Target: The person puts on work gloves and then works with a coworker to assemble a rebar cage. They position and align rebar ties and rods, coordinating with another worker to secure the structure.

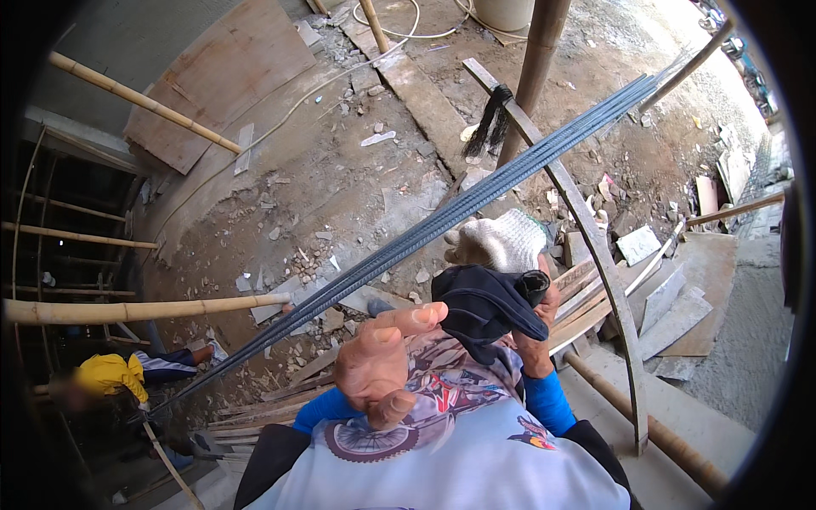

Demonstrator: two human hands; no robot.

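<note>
My left hand point(376, 365), bare, is raised over my lap with its fingers apart and nothing in it. My right hand point(546, 310) is closed around a bunched black cloth item point(484, 308), whose exact kind I cannot make out. A white knitted glove point(503, 241) sits just beyond the cloth, against my right hand; whether my fingers grip it too is hidden. Past both hands, a bundle of ribbed steel bars point(442, 219) runs diagonally from lower left to upper right. It lies across a narrow support strip point(586, 223), from which a bunch of black ties point(488, 123) hangs.
Bamboo poles point(153, 309) stick out at the left; an upright post point(535, 72) stands ahead. Rubble, boards point(688, 319) and wooden slats point(582, 297) cover the ground. A person in yellow point(110, 376) is at the lower left, near the bars' end. A hose point(327, 89) crosses the floor.
</note>
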